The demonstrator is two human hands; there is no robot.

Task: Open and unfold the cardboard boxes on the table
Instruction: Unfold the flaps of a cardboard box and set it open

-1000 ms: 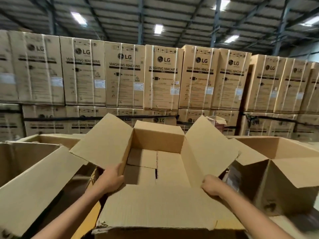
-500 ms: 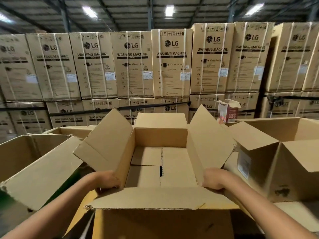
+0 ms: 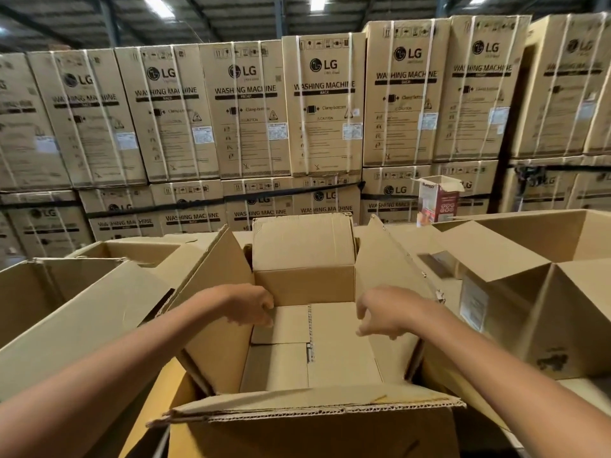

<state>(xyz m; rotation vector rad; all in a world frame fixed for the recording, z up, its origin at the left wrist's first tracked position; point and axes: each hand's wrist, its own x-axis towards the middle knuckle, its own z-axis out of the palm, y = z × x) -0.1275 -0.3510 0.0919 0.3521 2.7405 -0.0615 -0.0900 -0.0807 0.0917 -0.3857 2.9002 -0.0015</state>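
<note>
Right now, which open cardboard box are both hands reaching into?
The middle box, directly ahead with all four flaps up; the left box and right box sit untouched.

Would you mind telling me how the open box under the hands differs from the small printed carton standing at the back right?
The open box is plain brown; the small printed carton is white and dark red. The open box is wide and sits nearest, with the left hand and right hand over its inside; the small printed carton is narrow, tall and untouched. Both have their top flaps open.

Matt brown corrugated cardboard box [image 3: 330, 424], rough-edged
</note>
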